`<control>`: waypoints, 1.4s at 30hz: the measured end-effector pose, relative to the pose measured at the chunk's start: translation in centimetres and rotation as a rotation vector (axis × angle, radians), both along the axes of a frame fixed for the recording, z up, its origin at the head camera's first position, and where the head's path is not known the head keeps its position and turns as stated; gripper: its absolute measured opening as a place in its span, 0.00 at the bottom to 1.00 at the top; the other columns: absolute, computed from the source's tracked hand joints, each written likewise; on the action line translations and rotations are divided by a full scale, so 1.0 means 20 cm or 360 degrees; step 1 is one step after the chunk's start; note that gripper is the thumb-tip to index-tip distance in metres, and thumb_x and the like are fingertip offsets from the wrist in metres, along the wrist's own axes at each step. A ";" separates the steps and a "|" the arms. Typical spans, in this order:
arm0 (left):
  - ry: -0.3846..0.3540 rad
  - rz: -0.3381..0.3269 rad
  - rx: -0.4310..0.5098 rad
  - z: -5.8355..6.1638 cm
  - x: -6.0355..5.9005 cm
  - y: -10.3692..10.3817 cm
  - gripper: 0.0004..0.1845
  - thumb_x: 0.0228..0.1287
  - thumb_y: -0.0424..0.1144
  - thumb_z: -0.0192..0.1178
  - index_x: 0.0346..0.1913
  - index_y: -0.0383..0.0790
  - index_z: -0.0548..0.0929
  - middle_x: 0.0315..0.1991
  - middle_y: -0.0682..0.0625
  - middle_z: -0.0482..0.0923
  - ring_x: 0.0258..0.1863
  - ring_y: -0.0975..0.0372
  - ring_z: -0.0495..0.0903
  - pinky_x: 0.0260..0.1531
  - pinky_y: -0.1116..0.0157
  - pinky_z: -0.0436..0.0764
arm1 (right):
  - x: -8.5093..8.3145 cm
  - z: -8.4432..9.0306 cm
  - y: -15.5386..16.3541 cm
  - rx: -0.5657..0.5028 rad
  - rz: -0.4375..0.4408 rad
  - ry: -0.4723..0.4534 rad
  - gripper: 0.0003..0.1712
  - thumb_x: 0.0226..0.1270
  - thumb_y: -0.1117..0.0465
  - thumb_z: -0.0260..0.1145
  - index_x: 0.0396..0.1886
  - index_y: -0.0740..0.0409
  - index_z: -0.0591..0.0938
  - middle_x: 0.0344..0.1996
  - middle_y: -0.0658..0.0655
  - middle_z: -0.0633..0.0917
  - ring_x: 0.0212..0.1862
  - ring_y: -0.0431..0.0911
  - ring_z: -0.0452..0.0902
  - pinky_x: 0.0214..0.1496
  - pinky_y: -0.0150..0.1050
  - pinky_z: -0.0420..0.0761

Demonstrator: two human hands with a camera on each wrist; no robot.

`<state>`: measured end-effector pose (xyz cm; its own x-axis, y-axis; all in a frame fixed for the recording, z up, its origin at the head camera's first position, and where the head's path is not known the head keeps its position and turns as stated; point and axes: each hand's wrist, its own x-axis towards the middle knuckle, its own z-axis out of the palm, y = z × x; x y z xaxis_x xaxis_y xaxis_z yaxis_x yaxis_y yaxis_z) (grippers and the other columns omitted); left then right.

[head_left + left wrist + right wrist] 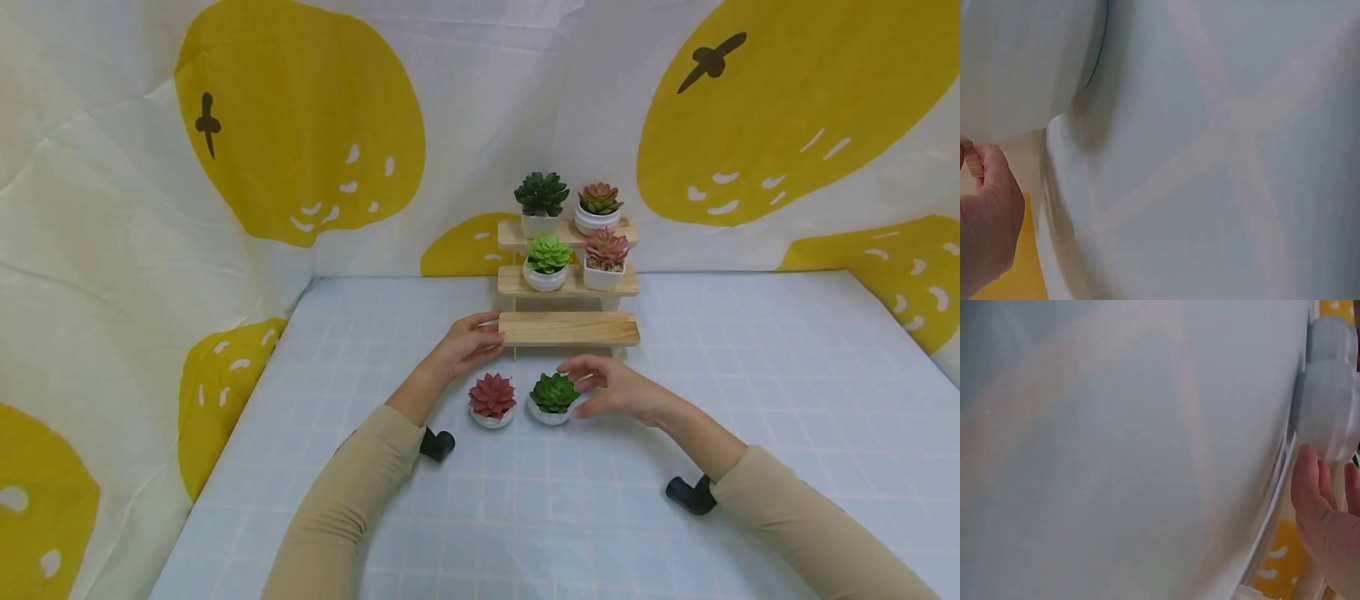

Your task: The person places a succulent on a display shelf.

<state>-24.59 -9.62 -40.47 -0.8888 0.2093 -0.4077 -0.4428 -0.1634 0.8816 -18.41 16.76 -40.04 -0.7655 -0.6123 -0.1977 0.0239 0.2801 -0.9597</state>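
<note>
- My left fingers (486,327) pinched the end of the bottom shelf (570,328); a tug there could have rocked the stand.
- My right fingers (581,367) were spread, loosely curved beside the green plant (553,397) on the counter (750,400), not gripping.
- A careless reach might have tipped it into the red plant (492,399) just beside.

Soft, even, bright light fills the head view, leaving only faint shadows under the pots on the worktop (675,400) and wide-angle bending toward the frame edges, while both wrist views sit too close, blurred and washed pale throughout.
</note>
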 end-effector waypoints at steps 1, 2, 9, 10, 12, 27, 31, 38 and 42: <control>0.0001 0.0000 0.0000 0.00 0.00 0.00 0.29 0.62 0.22 0.55 0.67 0.37 0.66 0.61 0.39 0.68 0.40 0.60 0.75 0.33 0.72 0.81 | 0.00 0.00 0.00 0.0008 0.0000 0.0005 0.39 0.47 0.69 0.73 0.61 0.69 0.68 0.56 0.67 0.69 0.52 0.55 0.69 0.46 0.39 0.78; 0.0002 0.0000 0.0000 0.00 0.00 0.00 0.29 0.62 0.22 0.55 0.67 0.37 0.66 0.61 0.39 0.68 0.40 0.60 0.75 0.33 0.72 0.81 | 0.00 0.00 -0.01 0.0015 0.0002 0.0013 0.39 0.47 0.69 0.73 0.61 0.69 0.68 0.57 0.67 0.69 0.52 0.55 0.68 0.47 0.39 0.78; 0.0003 0.0000 -0.0014 0.00 0.00 0.00 0.29 0.62 0.22 0.55 0.66 0.37 0.66 0.60 0.39 0.68 0.40 0.60 0.75 0.34 0.71 0.81 | 0.00 -0.01 -0.03 0.0074 0.0003 0.0031 0.39 0.46 0.69 0.75 0.60 0.68 0.69 0.60 0.66 0.68 0.55 0.57 0.67 0.53 0.45 0.74; 0.0003 0.0000 -0.0012 0.00 0.00 0.00 0.29 0.62 0.22 0.55 0.66 0.37 0.66 0.60 0.39 0.68 0.40 0.60 0.75 0.34 0.71 0.81 | 0.00 -0.01 -0.03 0.0087 0.0004 0.0037 0.39 0.46 0.68 0.75 0.60 0.67 0.69 0.60 0.66 0.69 0.55 0.57 0.67 0.53 0.45 0.74; 0.0005 0.0001 -0.0008 0.00 0.00 0.00 0.29 0.62 0.22 0.55 0.66 0.37 0.66 0.60 0.39 0.68 0.40 0.60 0.75 0.33 0.71 0.81 | 0.00 -0.01 -0.04 0.0111 0.0009 0.0049 0.39 0.46 0.68 0.75 0.60 0.67 0.70 0.60 0.66 0.69 0.55 0.58 0.67 0.53 0.46 0.73; -0.0009 -0.0006 0.0002 0.00 0.00 0.00 0.29 0.62 0.22 0.55 0.66 0.37 0.66 0.61 0.39 0.68 0.41 0.60 0.75 0.37 0.70 0.81 | -0.01 -0.02 -0.08 0.0154 0.0058 0.0134 0.38 0.43 0.69 0.76 0.58 0.65 0.72 0.56 0.65 0.72 0.50 0.55 0.70 0.52 0.46 0.73; -0.0006 -0.0003 0.0007 0.00 0.00 0.00 0.29 0.62 0.22 0.55 0.66 0.37 0.66 0.61 0.39 0.68 0.41 0.60 0.75 0.34 0.71 0.81 | -0.01 -0.02 -0.09 0.0148 0.0072 0.0120 0.39 0.43 0.69 0.76 0.58 0.66 0.71 0.54 0.65 0.73 0.48 0.54 0.71 0.47 0.41 0.75; -0.0003 -0.0002 0.0003 0.00 0.00 0.00 0.29 0.62 0.22 0.55 0.66 0.37 0.66 0.61 0.39 0.68 0.41 0.60 0.75 0.34 0.71 0.81 | -0.01 -0.01 -0.10 0.0157 0.0072 0.0106 0.39 0.42 0.70 0.76 0.58 0.65 0.71 0.53 0.64 0.73 0.47 0.53 0.71 0.45 0.39 0.76; 0.0002 -0.0001 0.0015 0.00 0.00 0.00 0.29 0.62 0.22 0.55 0.66 0.36 0.66 0.61 0.38 0.68 0.39 0.61 0.75 0.32 0.72 0.81 | -0.01 -0.01 -0.10 0.0165 0.0069 0.0097 0.39 0.43 0.69 0.76 0.58 0.64 0.71 0.53 0.65 0.72 0.48 0.54 0.71 0.45 0.40 0.76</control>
